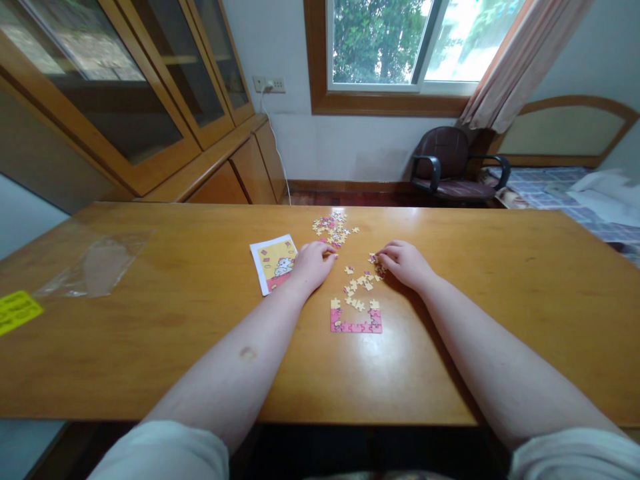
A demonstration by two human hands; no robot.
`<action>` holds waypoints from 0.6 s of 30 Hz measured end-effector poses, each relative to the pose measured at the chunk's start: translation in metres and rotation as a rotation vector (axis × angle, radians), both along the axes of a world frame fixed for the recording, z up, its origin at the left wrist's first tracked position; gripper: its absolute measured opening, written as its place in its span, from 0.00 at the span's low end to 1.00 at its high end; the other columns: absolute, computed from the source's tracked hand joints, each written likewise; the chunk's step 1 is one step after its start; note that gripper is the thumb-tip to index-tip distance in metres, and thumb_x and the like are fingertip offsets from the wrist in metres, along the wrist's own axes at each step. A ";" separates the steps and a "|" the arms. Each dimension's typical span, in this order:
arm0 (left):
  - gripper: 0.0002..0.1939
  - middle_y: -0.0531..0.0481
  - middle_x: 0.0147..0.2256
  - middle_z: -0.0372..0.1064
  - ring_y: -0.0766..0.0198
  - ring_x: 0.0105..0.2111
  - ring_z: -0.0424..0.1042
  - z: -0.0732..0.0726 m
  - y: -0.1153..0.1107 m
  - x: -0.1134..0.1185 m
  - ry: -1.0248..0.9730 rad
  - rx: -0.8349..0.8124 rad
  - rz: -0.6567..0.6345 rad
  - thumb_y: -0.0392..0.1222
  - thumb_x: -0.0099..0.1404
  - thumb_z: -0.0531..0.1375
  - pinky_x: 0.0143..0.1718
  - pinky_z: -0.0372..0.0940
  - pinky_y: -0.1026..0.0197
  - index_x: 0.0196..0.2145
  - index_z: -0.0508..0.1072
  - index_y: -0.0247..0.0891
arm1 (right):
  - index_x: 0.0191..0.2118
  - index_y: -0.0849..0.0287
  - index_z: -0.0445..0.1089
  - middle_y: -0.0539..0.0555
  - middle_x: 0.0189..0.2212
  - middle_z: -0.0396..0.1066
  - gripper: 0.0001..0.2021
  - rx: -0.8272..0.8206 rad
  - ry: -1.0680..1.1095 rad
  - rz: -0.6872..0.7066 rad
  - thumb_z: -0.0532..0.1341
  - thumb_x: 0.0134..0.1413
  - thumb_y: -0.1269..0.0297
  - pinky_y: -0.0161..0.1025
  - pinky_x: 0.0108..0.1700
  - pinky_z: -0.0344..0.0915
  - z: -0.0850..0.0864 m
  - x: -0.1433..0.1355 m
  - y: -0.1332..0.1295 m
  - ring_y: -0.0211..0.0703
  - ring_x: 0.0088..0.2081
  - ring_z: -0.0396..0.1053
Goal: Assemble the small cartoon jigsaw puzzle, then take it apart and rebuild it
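On the wooden table, a joined pink puzzle border (356, 328) forms a U with yellow pieces at its upper ends. Loose yellow pieces (353, 287) lie just beyond it, and a pile of mixed pieces (336, 228) sits farther back. My left hand (315, 263) rests over the right edge of a picture card (274, 261), its fingers bent together near a small yellow piece at the tips. My right hand (403, 263) has its fingers drawn together at a small cluster of pieces (380, 269), partly covering them; whatever is between the fingertips is too small to name.
A clear plastic bag (103, 265) and a yellow label (19, 312) lie on the left of the table (170, 360). Beyond the table stand a glass-door cabinet (220, 140), a dark office chair (445, 160) and a bed (550, 190).
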State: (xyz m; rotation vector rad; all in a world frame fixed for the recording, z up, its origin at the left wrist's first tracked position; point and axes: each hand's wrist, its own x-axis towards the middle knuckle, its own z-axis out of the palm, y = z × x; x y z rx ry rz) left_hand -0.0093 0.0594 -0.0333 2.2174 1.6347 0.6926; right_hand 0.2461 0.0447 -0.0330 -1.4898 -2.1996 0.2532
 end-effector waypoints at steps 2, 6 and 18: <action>0.10 0.48 0.42 0.75 0.53 0.46 0.70 0.001 0.000 0.000 0.004 -0.005 0.004 0.41 0.63 0.57 0.50 0.64 0.51 0.39 0.77 0.41 | 0.35 0.58 0.78 0.57 0.35 0.74 0.13 -0.016 -0.018 0.007 0.55 0.60 0.64 0.39 0.45 0.63 0.000 0.000 0.000 0.45 0.39 0.70; 0.10 0.48 0.42 0.75 0.54 0.46 0.69 0.001 0.000 0.000 0.014 -0.011 0.007 0.40 0.63 0.57 0.50 0.64 0.51 0.39 0.77 0.41 | 0.34 0.58 0.79 0.57 0.35 0.74 0.15 -0.035 -0.041 0.012 0.54 0.61 0.63 0.39 0.45 0.63 -0.001 0.000 0.001 0.45 0.39 0.70; 0.11 0.47 0.43 0.75 0.54 0.45 0.70 0.001 0.000 0.000 0.057 0.003 0.039 0.38 0.63 0.56 0.51 0.64 0.53 0.39 0.78 0.40 | 0.32 0.61 0.77 0.58 0.33 0.73 0.16 0.018 -0.034 0.016 0.53 0.62 0.62 0.38 0.43 0.62 -0.001 0.001 0.001 0.44 0.37 0.69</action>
